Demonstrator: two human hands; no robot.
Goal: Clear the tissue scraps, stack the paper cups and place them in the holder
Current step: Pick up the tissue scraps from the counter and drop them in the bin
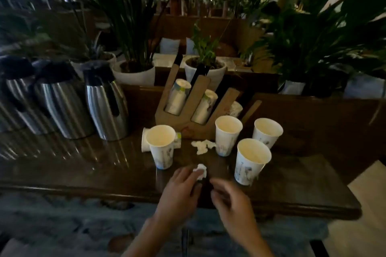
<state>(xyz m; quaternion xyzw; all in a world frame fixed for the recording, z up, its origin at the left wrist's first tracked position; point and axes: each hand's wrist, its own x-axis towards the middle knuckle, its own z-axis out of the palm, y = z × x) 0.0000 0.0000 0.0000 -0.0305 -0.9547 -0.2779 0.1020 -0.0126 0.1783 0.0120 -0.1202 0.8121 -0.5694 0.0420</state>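
Where the near edge of the dark wooden table (83, 175) meets the hands, a small tissue scrap (201, 170) lies under the fingertips of the left hand (181, 188), pinched between thumb and fingers. A second, larger tissue scrap (203, 145) lies farther back, between two cups. The right hand (231, 200) hovers just beside the left, fingers curled loosely, holding nothing visible; motion blur limits certainty. Four upright paper cups stand around the scraps: one left (161, 145), one centre (227, 134), one near right (251, 160), one far right (266, 131). A fifth cup (145, 139) lies on its side behind the left cup. The wooden holder (188, 108) behind holds stacked cups. Three steel carafes (106, 106) stand at left.
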